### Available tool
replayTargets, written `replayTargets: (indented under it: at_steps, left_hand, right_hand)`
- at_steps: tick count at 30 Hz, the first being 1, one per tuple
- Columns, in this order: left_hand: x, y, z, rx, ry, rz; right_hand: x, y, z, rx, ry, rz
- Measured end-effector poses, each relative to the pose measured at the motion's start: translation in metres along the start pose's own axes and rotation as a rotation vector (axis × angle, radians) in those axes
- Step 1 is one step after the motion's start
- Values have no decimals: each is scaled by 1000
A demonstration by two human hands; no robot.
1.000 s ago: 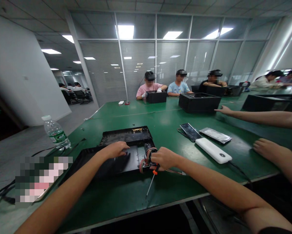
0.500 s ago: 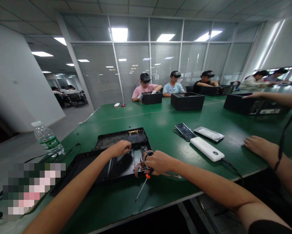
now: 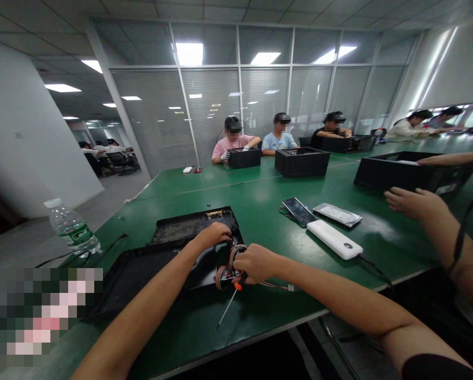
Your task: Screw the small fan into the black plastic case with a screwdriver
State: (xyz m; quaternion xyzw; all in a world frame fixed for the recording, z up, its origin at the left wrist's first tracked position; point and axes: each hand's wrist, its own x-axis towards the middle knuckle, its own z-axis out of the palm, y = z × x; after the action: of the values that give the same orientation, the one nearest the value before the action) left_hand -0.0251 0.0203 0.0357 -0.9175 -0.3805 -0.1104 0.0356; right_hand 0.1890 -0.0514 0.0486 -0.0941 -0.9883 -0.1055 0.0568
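An opened black computer case [image 3: 139,261] lies on its side, its interior facing up. Over its right end is my left hand [image 3: 216,235], fingers curled down at the inner edge; whatever they pinch is hidden. Beside it my right hand [image 3: 258,264] is closed around a screwdriver [image 3: 237,287] with a black and orange handle, its shaft pointing down toward the table's front edge. Striped multicoloured cables [image 3: 222,277] bunch up against the right fingers, and a loose cable end with a white connector [image 3: 290,287] lies on the table to the right.
A white power bank [image 3: 333,240], a phone [image 3: 298,211] and a hard drive [image 3: 337,215] lie on the green table [image 3: 260,206]. A water bottle [image 3: 74,229] stands at left. At right a co-worker's hands [image 3: 418,203] are near another black case [image 3: 394,174]; more people work opposite.
My left hand has moved right, from above the middle of the case to its right end near my right hand. The right hand keeps the screwdriver. The co-worker's nearer hand has lifted off the table.
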Motion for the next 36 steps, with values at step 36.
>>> replayTargets:
  at_steps: [36]
  left_hand:
    - [-7,0,11,-126,136,9]
  right_hand:
    - [-6,71,34,1595,484,413]
